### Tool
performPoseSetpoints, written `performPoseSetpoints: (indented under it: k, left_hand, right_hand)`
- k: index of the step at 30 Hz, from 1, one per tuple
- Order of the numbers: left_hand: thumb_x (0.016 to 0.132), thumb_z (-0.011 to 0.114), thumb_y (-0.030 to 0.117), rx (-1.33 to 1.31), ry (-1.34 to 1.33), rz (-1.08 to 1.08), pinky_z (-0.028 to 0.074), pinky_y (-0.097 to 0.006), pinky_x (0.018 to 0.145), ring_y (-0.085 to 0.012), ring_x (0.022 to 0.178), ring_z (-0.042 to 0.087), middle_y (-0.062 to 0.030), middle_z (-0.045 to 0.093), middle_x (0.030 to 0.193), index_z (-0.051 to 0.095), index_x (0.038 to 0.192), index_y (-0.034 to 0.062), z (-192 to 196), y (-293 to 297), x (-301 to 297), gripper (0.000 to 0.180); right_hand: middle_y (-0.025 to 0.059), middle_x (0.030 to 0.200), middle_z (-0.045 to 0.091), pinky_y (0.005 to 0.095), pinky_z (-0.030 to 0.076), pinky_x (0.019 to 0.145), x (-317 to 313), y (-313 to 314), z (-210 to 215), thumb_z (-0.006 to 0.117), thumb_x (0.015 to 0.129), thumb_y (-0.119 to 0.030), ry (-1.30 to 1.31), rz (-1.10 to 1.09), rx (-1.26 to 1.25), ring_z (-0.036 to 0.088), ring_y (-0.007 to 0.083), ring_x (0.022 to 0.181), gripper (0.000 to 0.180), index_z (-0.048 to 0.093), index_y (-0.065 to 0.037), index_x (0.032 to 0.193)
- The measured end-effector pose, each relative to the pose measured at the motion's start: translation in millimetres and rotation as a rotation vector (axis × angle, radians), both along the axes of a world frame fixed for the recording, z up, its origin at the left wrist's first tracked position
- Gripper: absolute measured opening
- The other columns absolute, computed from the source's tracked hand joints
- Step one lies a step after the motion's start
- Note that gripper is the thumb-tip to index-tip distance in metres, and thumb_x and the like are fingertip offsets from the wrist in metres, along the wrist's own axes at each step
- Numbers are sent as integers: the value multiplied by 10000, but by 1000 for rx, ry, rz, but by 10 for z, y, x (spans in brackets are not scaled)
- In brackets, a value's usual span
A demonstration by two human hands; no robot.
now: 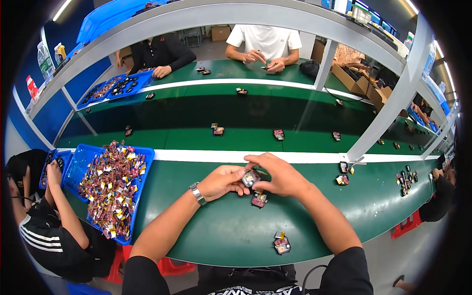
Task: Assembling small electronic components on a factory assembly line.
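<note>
Above the green table, a small dark plastic case (250,178) with a clear-looking face and a light part inside is held between my two hands. My left hand (222,182), with a metal watch at the wrist, pinches its left side between thumb and fingers. Curled around the right and upper side of the case is my right hand (281,176), its thumb at the lower right edge; its other fingertips are partly hidden. Just below my hands lies a case with a red circuit board (259,199). Closer to me sits another open case with a board (281,244).
A blue tray (142,184) heaped with red circuit boards stands at left. More cases (342,179) lie to the right, near a cluster (406,181). Beyond a white strip (196,156), a green conveyor belt (182,140) carries spaced units. A grey metal frame (386,110) rises ahead. Co-workers sit around.
</note>
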State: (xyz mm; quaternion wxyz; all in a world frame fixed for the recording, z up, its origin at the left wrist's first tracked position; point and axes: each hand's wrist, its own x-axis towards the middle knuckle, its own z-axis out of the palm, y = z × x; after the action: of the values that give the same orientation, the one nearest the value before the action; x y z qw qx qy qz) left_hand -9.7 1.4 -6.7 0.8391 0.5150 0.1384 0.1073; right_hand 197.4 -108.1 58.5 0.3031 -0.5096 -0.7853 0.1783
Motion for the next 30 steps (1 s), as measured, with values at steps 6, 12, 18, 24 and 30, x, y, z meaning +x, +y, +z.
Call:
performPoseSetpoints:
  k: [6, 12, 18, 24, 30]
  left_hand:
    - [1013, 535, 165, 35, -14, 189, 568, -320, 838, -195, 931, 669, -117, 640, 1107, 420, 1438, 27, 3, -13, 4, 462]
    - [990, 487, 49, -15, 14, 229, 575, -391, 930, -244, 1069, 662, -149, 613, 1171, 444, 1348, 52, 101, -68, 27, 360]
    - [982, 451, 1, -21, -54, 221, 550, -401, 976, -240, 1161, 609, -145, 550, 1286, 416, 1361, 66, 62, -73, 23, 386]
    - [967, 449, -33, -22, -60, 171, 487, -441, 1054, -231, 1201, 575, -122, 553, 1282, 406, 1370, 66, 26, -62, 51, 417]
    - [949, 502, -23, -8, -99, 132, 480, -444, 1063, -229, 1211, 564, -129, 531, 1313, 406, 1361, 61, 6, -53, 41, 431]
  right_hand:
    - [104, 1184, 604, 403, 494, 918, -100, 57, -182, 801, 758, -127, 79, -109, 134, 595, 297, 1048, 567, 573, -74, 1275]
    - [83, 1055, 584, 362, 531, 790, -150, 43, -394, 762, 784, -109, 82, -227, 257, 603, 253, 959, 247, 662, -46, 1000]
    - [73, 1004, 585, 349, 535, 753, -239, 18, -396, 745, 775, -68, 23, -181, 317, 610, 240, 913, 163, 655, -40, 908]
    - [61, 1000, 578, 347, 529, 724, -259, 50, -461, 735, 773, -68, -12, -235, 289, 592, 237, 909, 154, 654, -52, 903]
    - [83, 1053, 573, 358, 529, 779, -276, 62, -437, 721, 792, -68, 70, -261, 277, 565, 262, 1011, 101, 699, -64, 890]
